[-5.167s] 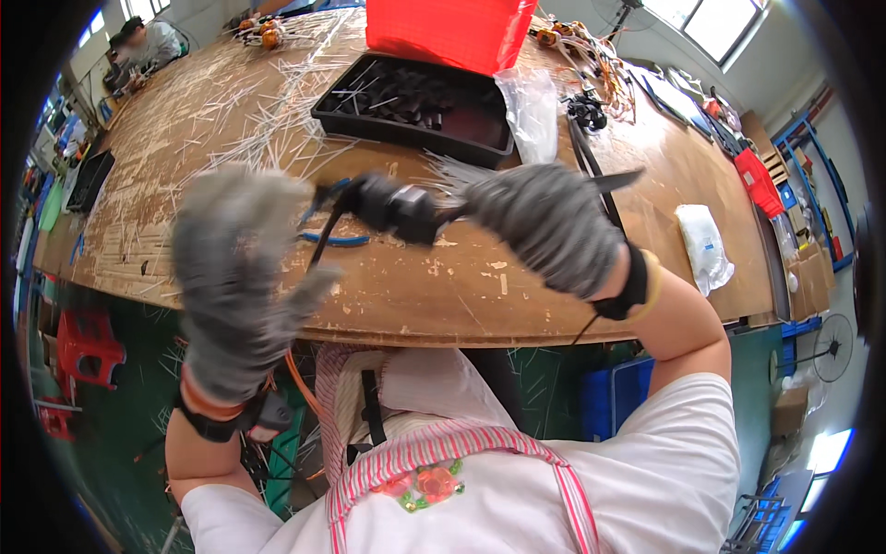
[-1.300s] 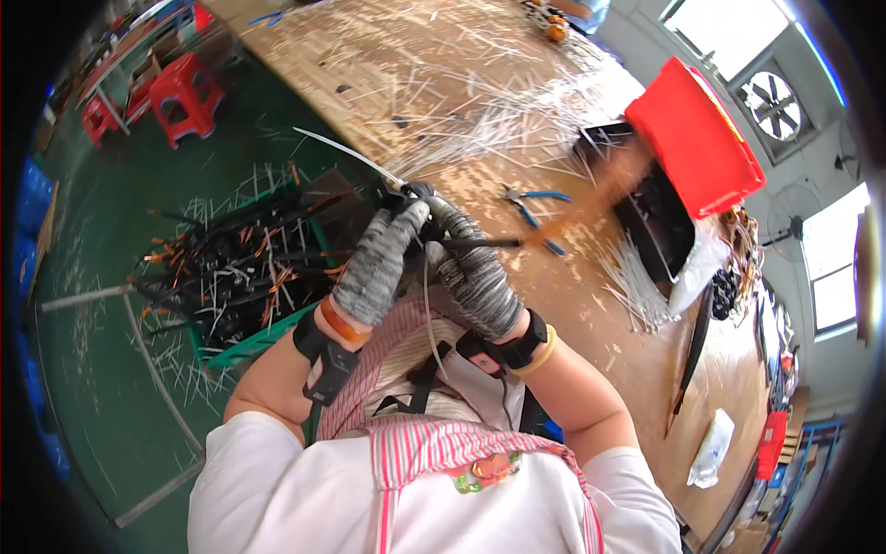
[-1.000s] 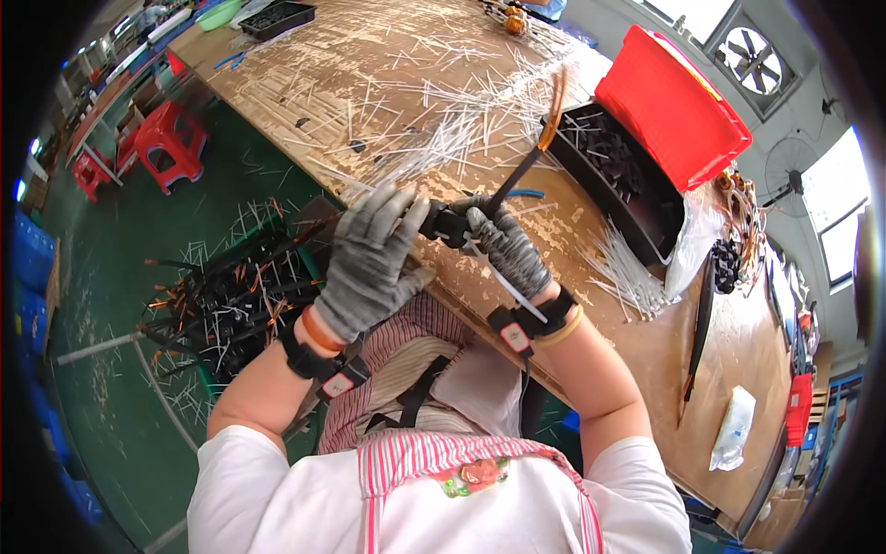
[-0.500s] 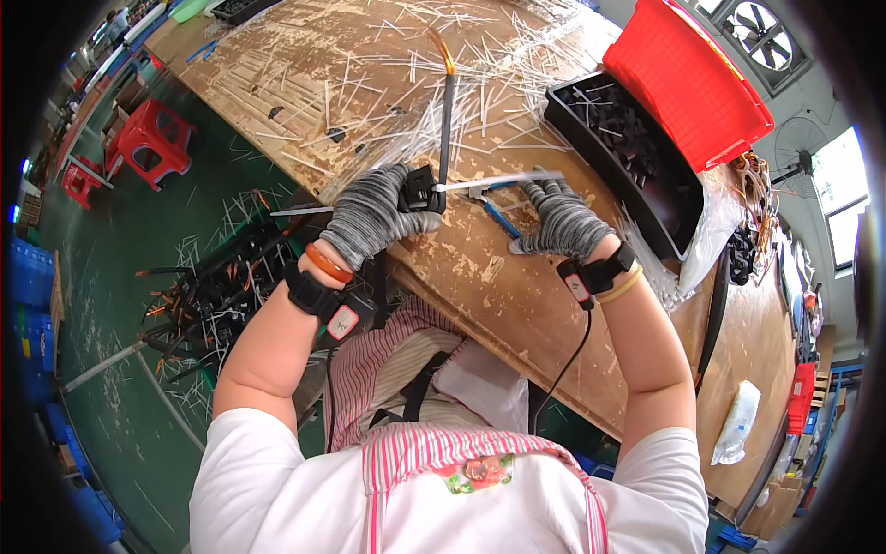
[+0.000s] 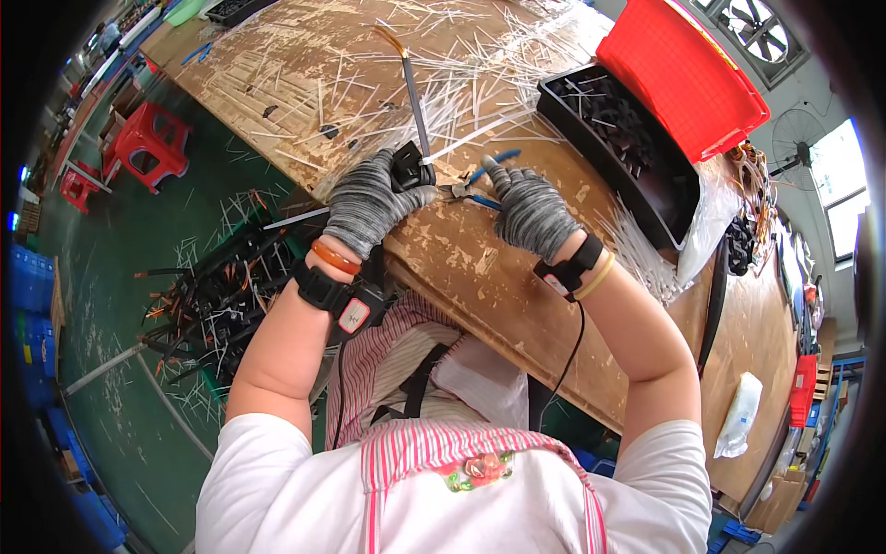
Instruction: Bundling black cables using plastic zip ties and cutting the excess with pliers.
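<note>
L hand [image 5: 365,208], in grey knit glove, grips the black block [image 5: 411,169] betw. thumb and fingers, just above the near edge of the table [image 5: 480,277]. Block sits at the hand's upper R side, thumb along its lower edge. Black cable [image 5: 414,97] runs up & slightly L from it, copper-coloured at the far end, over the loose white ties [image 5: 461,83] strewn on the wood. One long white tie [image 5: 472,137] sticks out of the block, up to the R, twd the tray

R hand [image 5: 538,214], same glove, is to the R of the block, apart from it, w/ the pliers [image 5: 460,191] in betw. Its fingertips are at the blue handles, one finger over the upper handle; can't tell if it's closed on them. Pliers' head points L, close to L thumb

Farther R: black tray [image 5: 600,161] w/ small dark pcs, red bin [image 5: 683,78] behind it, tie bundle [image 5: 637,254] in front, white pack [image 5: 738,415] nr table's R edge. Below L: cable heap [image 5: 221,295] on the floor side, red stool [image 5: 152,143] beyond
</note>
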Demonstrator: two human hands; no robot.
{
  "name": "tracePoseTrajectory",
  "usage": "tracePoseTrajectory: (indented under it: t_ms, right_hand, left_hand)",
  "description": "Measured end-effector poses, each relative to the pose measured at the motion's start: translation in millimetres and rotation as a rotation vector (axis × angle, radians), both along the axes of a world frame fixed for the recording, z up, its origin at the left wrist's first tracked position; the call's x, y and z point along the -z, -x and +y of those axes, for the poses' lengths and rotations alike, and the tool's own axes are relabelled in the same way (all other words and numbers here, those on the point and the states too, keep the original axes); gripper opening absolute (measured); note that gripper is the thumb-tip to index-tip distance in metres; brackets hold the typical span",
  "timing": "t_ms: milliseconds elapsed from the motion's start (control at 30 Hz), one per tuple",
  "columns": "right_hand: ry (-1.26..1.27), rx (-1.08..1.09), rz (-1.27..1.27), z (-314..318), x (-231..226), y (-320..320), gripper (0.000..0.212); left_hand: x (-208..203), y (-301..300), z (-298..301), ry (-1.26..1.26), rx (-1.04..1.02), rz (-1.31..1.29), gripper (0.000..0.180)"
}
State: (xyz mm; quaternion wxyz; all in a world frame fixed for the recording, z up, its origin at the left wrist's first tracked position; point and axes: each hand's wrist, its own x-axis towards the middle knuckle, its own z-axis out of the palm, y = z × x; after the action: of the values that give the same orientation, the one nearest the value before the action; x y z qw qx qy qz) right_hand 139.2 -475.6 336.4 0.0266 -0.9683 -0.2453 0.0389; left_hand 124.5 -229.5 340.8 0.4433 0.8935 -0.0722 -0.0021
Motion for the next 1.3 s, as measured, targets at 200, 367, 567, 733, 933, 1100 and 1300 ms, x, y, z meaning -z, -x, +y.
tracePoseTrajectory:
  t_ms: [200, 367, 567, 733, 933, 1100, 1300]
  right_hand:
    - [0.061, -0.037, -0.06, -12, -1, -13, 0.095]
    - [0.134, -0.058, 0.055, -15, -6, -39, 0.099]
    - [0.164, -0.145, -0.06, -5, -13, -49, 0.069]
    - [0.046, 0.013, -0.054, -5, -15, -44, 0.06]
    - [-0.46, 0.214, 0.019, -13, -12, -14, 0.054]
    - [-0.229, 0.188, -0.229, 4, -5, 19, 0.063]
    - [-0.199, 0.211, -0.272, 25, -6, 26, 0.073]
  left_hand:
    - [3, -4, 4, 0.055, -0.005, 0.161, 0.047]
    - [16, -8, 6, -0.074, -0.013, -0.061, 0.049]
    - [12, -8, 4, -0.059, -0.017, -0.035, 0.048]
    - [10, -6, 5, 0.011, -0.001, 0.007, 0.044]
    - [0, -1, 4, 0.006, 0.02, -0.054, 0.041]
    - [5, -4, 6, 0.008, 0.017, -0.017, 0.041]
    - [4, -4, 2, 0.02, -0.012, -0.013, 0.038]
